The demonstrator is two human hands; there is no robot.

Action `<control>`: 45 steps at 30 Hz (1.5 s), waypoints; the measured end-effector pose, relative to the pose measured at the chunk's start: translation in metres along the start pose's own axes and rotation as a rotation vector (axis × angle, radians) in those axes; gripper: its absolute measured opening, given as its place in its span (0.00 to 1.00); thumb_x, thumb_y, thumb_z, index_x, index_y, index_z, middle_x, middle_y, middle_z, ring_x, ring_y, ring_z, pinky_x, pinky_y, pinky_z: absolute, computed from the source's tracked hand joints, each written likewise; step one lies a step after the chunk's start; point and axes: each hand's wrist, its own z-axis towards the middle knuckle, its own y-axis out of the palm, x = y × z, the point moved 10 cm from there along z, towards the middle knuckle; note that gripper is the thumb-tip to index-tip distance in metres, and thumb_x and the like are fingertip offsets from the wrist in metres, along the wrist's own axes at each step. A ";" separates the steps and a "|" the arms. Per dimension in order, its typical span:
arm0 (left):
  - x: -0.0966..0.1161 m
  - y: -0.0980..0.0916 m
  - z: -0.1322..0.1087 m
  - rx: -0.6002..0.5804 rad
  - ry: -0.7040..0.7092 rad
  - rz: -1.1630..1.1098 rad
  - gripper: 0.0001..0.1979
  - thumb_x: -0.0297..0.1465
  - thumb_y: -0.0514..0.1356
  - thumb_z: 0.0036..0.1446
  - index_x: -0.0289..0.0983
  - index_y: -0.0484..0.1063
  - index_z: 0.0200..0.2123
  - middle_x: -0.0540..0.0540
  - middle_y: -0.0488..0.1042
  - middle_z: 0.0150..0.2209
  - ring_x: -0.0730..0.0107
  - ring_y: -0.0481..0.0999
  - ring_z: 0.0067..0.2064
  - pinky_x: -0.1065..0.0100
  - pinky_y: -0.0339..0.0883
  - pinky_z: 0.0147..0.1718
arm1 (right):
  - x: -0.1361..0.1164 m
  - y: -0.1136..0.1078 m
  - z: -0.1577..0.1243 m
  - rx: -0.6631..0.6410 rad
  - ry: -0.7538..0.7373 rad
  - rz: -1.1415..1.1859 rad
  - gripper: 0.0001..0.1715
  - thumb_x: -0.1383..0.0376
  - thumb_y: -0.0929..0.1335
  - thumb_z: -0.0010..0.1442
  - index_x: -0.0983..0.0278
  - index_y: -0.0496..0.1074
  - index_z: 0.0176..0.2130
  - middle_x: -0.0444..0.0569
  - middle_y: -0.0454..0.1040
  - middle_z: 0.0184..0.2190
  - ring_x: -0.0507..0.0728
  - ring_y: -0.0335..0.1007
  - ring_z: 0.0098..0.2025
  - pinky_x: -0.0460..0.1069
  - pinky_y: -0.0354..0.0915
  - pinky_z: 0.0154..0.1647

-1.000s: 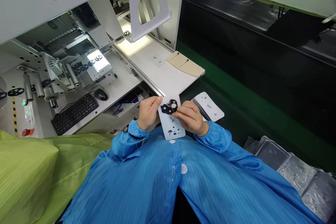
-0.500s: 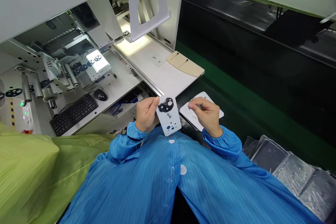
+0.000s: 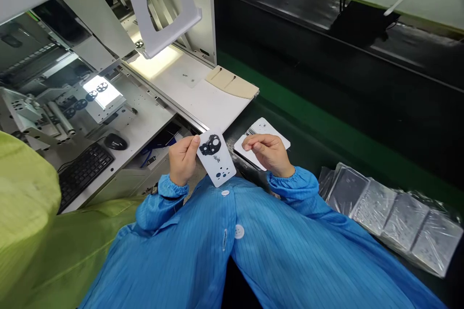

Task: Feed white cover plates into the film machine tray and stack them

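Observation:
My left hand (image 3: 182,160) pinches a white rounded-corner card (image 3: 225,170) by its upper left edge, in front of the blue coat. On the card are black cut-out shapes with round holes near the top, a small dark figure below them, and several dark ovals lower down. My right hand (image 3: 272,155) is just right of the card, thumb and fingers pressed together; whatever is between them is too small to make out. Beneath and beyond this hand lie stacked white cards (image 3: 271,129) on a dark surface, partly covered by it.
A white machine shelf (image 3: 197,99) with a beige plate (image 3: 232,81) reaches toward me. On the left are a mouse (image 3: 116,141), a keyboard (image 3: 87,170) and a person's yellow-green sleeve (image 3: 25,178). Several plastic-wrapped stacks (image 3: 406,217) lie to the right.
The view has shifted right, so most things appear further left. My left hand still holds the card. My right hand stays over the stacked cards, fingers still drawn together.

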 end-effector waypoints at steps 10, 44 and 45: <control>-0.037 -0.018 -0.006 0.065 -0.136 -0.004 0.17 0.41 0.56 0.55 0.34 0.73 0.24 0.52 0.64 0.18 0.75 0.61 0.23 0.72 0.57 0.23 | 0.089 -0.104 -0.040 0.195 0.112 -0.927 0.17 0.59 0.67 0.57 0.67 0.74 0.43 0.58 0.76 0.44 0.61 0.70 0.48 0.62 0.64 0.52; -0.104 -0.052 -0.023 0.125 -0.385 -0.030 0.20 0.43 0.54 0.56 0.33 0.71 0.22 0.51 0.66 0.20 0.75 0.62 0.24 0.73 0.57 0.24 | 0.118 0.034 0.137 -0.104 0.029 -1.722 0.27 0.69 0.55 0.65 0.72 0.58 0.61 0.61 0.58 0.61 0.68 0.52 0.63 0.62 0.52 0.60; -0.107 -0.054 -0.023 0.129 -0.393 -0.028 0.20 0.43 0.54 0.56 0.33 0.71 0.22 0.51 0.66 0.20 0.75 0.62 0.24 0.73 0.57 0.24 | 0.124 0.038 0.134 -0.121 0.035 -1.717 0.27 0.65 0.56 0.65 0.70 0.57 0.61 0.61 0.55 0.63 0.69 0.49 0.64 0.64 0.49 0.61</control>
